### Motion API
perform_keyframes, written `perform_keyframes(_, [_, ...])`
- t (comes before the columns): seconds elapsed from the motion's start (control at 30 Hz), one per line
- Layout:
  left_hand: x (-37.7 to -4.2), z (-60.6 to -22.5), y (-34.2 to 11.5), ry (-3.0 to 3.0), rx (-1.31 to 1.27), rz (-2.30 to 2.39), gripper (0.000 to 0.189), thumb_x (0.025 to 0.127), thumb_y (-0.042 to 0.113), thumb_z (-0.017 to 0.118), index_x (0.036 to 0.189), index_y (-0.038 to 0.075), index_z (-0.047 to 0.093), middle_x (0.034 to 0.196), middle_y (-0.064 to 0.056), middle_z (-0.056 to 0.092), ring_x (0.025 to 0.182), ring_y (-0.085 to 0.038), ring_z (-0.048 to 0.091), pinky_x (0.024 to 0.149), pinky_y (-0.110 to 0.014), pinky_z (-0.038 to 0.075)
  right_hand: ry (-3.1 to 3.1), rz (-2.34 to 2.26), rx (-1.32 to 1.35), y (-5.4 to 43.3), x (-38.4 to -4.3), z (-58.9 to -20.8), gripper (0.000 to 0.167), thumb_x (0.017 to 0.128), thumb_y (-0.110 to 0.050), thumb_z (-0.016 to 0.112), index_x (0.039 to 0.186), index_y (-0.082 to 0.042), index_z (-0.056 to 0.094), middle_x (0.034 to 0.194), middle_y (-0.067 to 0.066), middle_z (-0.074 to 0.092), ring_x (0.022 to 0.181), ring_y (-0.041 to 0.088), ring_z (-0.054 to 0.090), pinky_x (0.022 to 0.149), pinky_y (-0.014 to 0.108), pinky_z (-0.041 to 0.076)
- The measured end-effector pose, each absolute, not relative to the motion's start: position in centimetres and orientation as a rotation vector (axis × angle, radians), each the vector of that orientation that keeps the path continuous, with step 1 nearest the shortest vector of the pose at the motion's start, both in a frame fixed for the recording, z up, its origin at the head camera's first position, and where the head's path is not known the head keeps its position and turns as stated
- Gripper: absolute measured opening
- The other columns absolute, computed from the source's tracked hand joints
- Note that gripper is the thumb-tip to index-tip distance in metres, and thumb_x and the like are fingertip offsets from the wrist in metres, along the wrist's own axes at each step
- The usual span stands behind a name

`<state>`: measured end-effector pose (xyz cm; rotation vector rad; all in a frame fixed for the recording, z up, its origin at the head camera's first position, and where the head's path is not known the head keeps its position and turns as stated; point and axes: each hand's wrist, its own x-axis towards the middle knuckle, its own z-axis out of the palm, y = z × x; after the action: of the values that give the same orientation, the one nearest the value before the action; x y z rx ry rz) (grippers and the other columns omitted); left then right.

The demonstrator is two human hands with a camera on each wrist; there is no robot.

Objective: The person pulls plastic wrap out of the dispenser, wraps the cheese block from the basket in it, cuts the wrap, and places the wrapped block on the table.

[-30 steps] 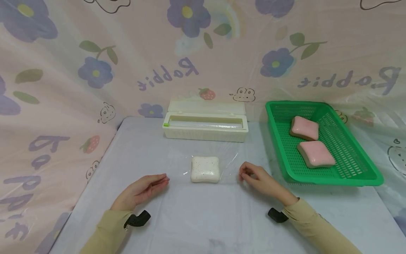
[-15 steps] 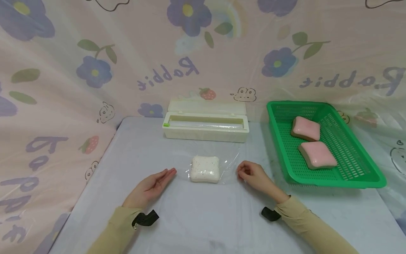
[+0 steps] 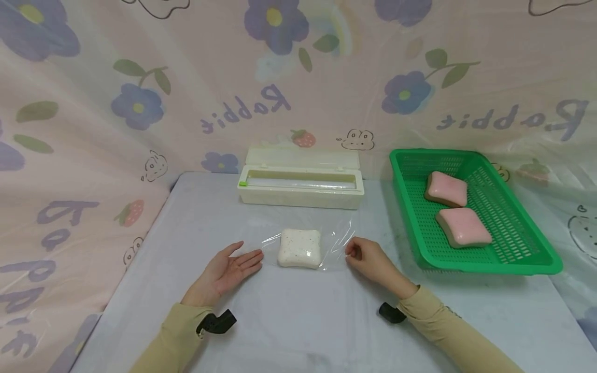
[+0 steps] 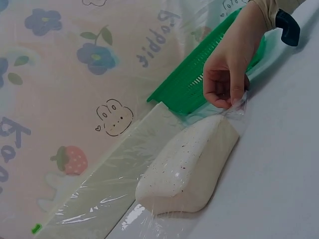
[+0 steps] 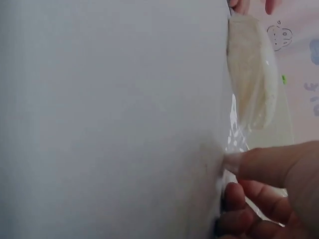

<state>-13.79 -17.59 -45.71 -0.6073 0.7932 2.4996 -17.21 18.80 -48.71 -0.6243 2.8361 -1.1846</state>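
A white, dark-speckled pillow-shaped bar (image 3: 299, 248) lies in the middle of the table with clear plastic film (image 3: 333, 242) around it. My right hand (image 3: 375, 263) pinches the film's right edge between thumb and fingers; in the right wrist view the thumb (image 5: 249, 164) presses on the film. To the left of the bar, my left hand (image 3: 224, 274) has its fingers spread and nearly straight, fingertips right at the film's left edge. The left wrist view shows the bar (image 4: 184, 162) close up, with glossy film folds beside it.
Behind the bar stands a cream cling film box (image 3: 300, 199), lid raised, with a roll inside and a small green slider (image 3: 243, 184). At the right is a green plastic basket (image 3: 404, 217) with two pink pillow-shaped bars (image 3: 465, 227). A patterned curtain (image 3: 326, 77) hangs behind.
My left hand has moved rightward to the film's left edge and its fingers have spread. My right hand has shifted slightly left, still pinching the film.
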Motion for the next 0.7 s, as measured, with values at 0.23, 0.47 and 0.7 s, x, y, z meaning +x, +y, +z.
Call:
perform_keyframes(0.23, [-13.8, -45.4, -18.2, 0.775, -0.548, 2.497, 0.073, 0.104, 0.030, 0.037, 0.147, -0.005, -0.010, 0.153, -0.030, 0.010, 0.141, -0.039, 0.016, 0.115, -0.045, 0.020, 2.785, -1.161, -0.537, 19.6, -17.5, -48.0, 0.016, 0.078, -0.006, 0.076, 0.075, -0.008, 0.061, 0.064, -0.004, 0.052, 0.060, 0.010, 0.046, 0.054, 0.023, 0.039])
perform_keyframes(0.47, [-13.3, -44.8, -18.5, 1.150, -0.325, 2.380, 0.049, 0.104, 0.020, 0.037, 0.140, -0.010, 0.021, 0.146, -0.034, 0.027, 0.133, -0.042, 0.033, 0.110, -0.046, 0.031, 2.740, -1.267, -0.581, 20.2, -17.6, -47.1, 0.004, 0.089, -0.008, 0.068, 0.091, -0.005, 0.067, 0.081, -0.002, 0.065, 0.074, 0.013, 0.059, 0.063, 0.026, 0.051])
perform_keyframes(0.7, [-13.6, -43.6, -16.5, 2.150, 0.324, 1.711, 0.044, 0.097, 0.024, 0.058, 0.127, -0.008, 0.056, 0.127, -0.022, 0.057, 0.115, -0.031, 0.057, 0.096, -0.039, 0.049, 2.764, -1.240, -0.939, 18.9, -17.2, -45.5, 0.028, 0.088, -0.002, 0.068, 0.114, 0.004, 0.062, 0.108, 0.014, 0.066, 0.097, 0.026, 0.063, 0.078, 0.038, 0.056])
